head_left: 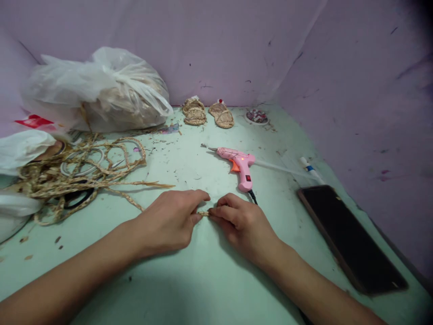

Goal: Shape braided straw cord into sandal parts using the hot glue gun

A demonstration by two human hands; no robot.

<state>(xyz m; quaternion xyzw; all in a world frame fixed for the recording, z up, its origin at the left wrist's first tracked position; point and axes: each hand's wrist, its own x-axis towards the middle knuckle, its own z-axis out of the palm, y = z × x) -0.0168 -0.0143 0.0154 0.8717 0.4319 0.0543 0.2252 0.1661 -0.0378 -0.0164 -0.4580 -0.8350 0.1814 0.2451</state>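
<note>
Head view: your left hand [172, 220] and right hand [244, 222] are both pinching the thin tan braided-straw cord [204, 213], which could unravel if either grip slackens.

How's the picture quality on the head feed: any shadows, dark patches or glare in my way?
Head view: soft shadows on the table near the left hand and right hand; head view: upper right corner falls dark; head view: no strong glare on the phone.
</note>
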